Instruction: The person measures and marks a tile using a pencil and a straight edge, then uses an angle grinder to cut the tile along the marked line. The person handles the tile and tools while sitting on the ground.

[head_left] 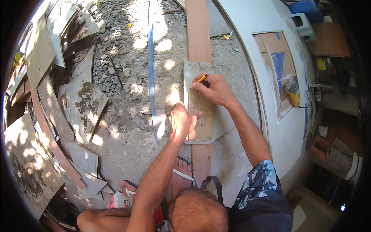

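An orange pencil (202,78) is pinched in my right hand (214,89), its tip low over the left edge of a pale flat sheet piece (186,79). On that sheet lies a shorter brown wooden board (201,125). My left hand (181,120) grips the board's left side, with the thumb stretched over its face and the other fingers at the edge, partly hidden. Beneath the sheet runs a long reddish-brown plank (199,31), showing beyond both of its ends.
Broken sheet pieces (83,102) pile up at the left beside gravel (112,46). A blue-marked strip (151,58) runs along the ground. At right, a white panel (278,147) bears a yellow-and-grey power tool (292,91). My sandalled foot (183,174) is near the plank; another person's legs (322,149) show far right.
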Available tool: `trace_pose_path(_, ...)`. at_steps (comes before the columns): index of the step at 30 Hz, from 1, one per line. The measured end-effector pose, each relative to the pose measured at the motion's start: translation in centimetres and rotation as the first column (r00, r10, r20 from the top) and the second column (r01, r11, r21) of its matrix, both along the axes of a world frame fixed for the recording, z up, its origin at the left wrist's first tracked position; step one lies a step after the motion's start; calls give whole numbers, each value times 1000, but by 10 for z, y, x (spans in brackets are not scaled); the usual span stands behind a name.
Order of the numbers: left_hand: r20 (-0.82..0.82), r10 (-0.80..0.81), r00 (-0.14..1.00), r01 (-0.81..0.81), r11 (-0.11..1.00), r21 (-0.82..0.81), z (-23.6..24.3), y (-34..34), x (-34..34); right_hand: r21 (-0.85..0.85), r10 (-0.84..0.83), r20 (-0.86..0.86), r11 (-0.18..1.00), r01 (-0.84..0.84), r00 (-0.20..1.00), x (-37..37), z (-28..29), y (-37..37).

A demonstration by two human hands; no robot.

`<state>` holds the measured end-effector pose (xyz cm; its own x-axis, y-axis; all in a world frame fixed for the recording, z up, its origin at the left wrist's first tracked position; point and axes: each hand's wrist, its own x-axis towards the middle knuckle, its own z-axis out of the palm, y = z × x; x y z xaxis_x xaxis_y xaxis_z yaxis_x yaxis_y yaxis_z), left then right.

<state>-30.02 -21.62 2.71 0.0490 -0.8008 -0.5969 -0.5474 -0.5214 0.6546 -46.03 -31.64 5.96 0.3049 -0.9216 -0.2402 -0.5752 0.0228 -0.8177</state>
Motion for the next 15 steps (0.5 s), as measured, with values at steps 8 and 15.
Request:
trace_pose_path(8, 27, 5, 1000, -5, 1000, 1, 0, 2, 1, -81, 153, -324, 979, -189, 934, -74, 11, -11)
trace_pose_path(15, -11, 10, 1000, -9, 1000, 23, -6, -2, 3, -168, -105, -170, 983, 76, 980, -94, 33, 16)
